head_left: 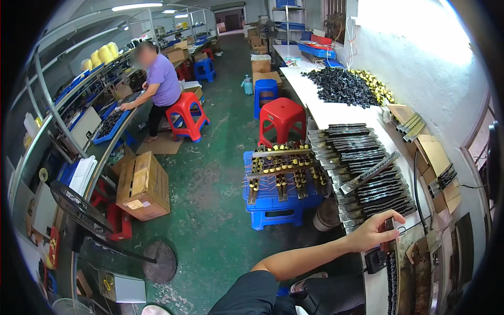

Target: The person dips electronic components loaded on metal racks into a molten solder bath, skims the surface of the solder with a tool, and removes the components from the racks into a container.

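Note:
My left hand (pixel 375 232) reaches over the bench at the lower right, its thumb and fingers closed around the upper end of a narrow metal strip. A row of small black parts runs along that metal strip (pixel 392 283) toward the bottom edge. Just beyond the hand lie several similar metal strips (pixel 362 152) with black parts, side by side. One loose strip (pixel 370 172) rests diagonally across them. Beside the hand are worn metal fixtures (pixel 421 268) and a black box with a cable (pixel 375 261). My right hand is out of view.
Black parts (pixel 341 85) and yellow parts (pixel 371 84) are heaped farther along the bench. A blue stool (pixel 273 218) bears strips with yellow pieces; a red stool (pixel 282 116) stands behind. Leftward are a carton (pixel 143 186), a fan (pixel 81 207) and a seated person (pixel 164 79).

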`<state>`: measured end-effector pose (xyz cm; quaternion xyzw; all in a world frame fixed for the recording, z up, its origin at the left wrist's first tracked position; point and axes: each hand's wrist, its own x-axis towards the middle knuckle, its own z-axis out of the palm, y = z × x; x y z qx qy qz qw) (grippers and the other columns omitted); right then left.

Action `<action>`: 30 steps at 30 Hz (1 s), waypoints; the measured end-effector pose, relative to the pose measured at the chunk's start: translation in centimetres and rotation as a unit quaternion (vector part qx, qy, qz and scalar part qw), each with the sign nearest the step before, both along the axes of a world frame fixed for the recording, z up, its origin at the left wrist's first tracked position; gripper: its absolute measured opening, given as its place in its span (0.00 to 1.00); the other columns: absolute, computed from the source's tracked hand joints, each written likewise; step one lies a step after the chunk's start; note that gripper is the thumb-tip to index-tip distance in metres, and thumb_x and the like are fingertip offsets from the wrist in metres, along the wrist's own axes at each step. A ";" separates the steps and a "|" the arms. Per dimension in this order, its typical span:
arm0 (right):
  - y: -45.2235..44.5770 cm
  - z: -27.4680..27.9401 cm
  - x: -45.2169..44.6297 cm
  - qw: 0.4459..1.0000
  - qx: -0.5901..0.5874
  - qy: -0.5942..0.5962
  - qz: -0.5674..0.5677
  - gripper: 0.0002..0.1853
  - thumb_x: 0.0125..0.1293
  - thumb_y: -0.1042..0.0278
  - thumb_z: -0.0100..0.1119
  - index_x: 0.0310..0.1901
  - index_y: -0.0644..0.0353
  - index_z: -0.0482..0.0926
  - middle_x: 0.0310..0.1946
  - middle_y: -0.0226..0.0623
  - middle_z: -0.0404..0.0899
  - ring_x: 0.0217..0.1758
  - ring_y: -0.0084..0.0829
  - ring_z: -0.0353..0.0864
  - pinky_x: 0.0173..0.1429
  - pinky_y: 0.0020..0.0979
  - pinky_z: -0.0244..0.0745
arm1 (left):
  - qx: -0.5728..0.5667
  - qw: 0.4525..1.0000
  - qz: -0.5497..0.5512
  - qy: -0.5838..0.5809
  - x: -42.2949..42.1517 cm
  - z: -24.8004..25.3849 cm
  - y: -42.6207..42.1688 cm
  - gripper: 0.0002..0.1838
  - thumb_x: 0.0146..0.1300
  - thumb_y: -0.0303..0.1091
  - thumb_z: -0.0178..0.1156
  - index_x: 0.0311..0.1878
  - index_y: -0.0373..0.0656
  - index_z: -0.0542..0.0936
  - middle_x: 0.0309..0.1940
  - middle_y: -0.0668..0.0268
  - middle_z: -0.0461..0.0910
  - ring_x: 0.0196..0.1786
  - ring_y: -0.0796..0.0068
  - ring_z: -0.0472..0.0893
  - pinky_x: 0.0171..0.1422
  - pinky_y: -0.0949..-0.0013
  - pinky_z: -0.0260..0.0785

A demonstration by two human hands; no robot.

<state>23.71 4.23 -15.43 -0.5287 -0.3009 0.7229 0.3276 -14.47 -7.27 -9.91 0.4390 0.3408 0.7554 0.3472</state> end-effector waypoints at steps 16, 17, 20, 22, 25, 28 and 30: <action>-0.1 -2.0 1.0 0.998 0.028 -0.002 -0.059 0.19 0.62 0.47 0.71 0.26 0.53 0.79 0.16 0.25 0.70 0.19 0.23 0.69 0.25 0.27 0.71 | -0.012 1.000 -0.013 0.005 0.6 0.6 1.1 0.19 0.74 0.36 0.61 0.63 0.43 0.71 0.34 0.70 0.83 0.26 0.86 0.78 0.31 0.79 0.73; -0.7 -1.3 0.2 0.998 0.027 -0.003 -0.063 0.19 0.62 0.47 0.71 0.26 0.53 0.79 0.16 0.25 0.70 0.19 0.23 0.69 0.25 0.27 0.71 | -0.019 1.000 0.000 0.021 0.7 0.8 1.0 0.19 0.74 0.36 0.62 0.63 0.43 0.71 0.34 0.70 0.83 0.27 0.87 0.78 0.31 0.79 0.72; -1.9 0.4 -0.9 0.993 0.034 -0.019 -0.111 0.18 0.63 0.52 0.69 0.41 0.61 0.85 0.29 0.39 0.82 0.30 0.35 0.82 0.33 0.31 0.81 | -0.065 0.995 0.031 0.074 0.2 1.2 0.6 0.20 0.70 0.34 0.65 0.62 0.42 0.75 0.39 0.71 0.82 0.32 0.90 0.77 0.31 0.81 0.69; -1.3 -0.6 -0.4 0.994 0.031 0.002 -0.106 0.19 0.64 0.54 0.68 0.47 0.62 0.84 0.28 0.37 0.81 0.26 0.32 0.79 0.29 0.30 0.78 | -0.008 0.946 0.231 0.230 -0.9 1.8 0.2 0.24 0.61 0.32 0.71 0.60 0.41 0.78 0.45 0.71 0.81 0.32 0.88 0.72 0.34 0.80 0.65; -1.1 -1.0 -0.7 0.990 0.049 -0.003 -0.129 0.21 0.65 0.53 0.67 0.50 0.64 0.84 0.26 0.33 0.80 0.19 0.28 0.71 0.22 0.27 0.70 | 0.047 0.952 0.260 0.153 -0.4 5.4 -3.6 0.27 0.55 0.29 0.70 0.60 0.39 0.78 0.50 0.65 0.79 0.38 0.80 0.72 0.38 0.74 0.66; 1.4 -5.4 3.7 0.973 0.031 0.224 0.049 0.17 0.76 0.54 0.52 0.56 0.55 0.80 0.39 0.34 0.86 0.16 0.20 0.72 0.17 0.19 0.66 | 0.361 0.931 -0.030 0.051 3.4 9.8 -5.8 0.29 0.60 0.52 0.66 0.48 0.29 0.82 0.41 0.53 0.83 0.42 0.63 0.80 0.41 0.67 0.70; 0.0 -3.1 1.7 0.962 0.046 0.268 0.037 0.19 0.76 0.52 0.52 0.58 0.55 0.79 0.37 0.39 0.86 0.13 0.23 0.68 0.15 0.22 0.63 | 0.407 0.898 -0.115 0.121 4.7 11.2 -7.3 0.35 0.56 0.62 0.71 0.43 0.31 0.84 0.28 0.61 0.83 0.29 0.61 0.81 0.34 0.67 0.70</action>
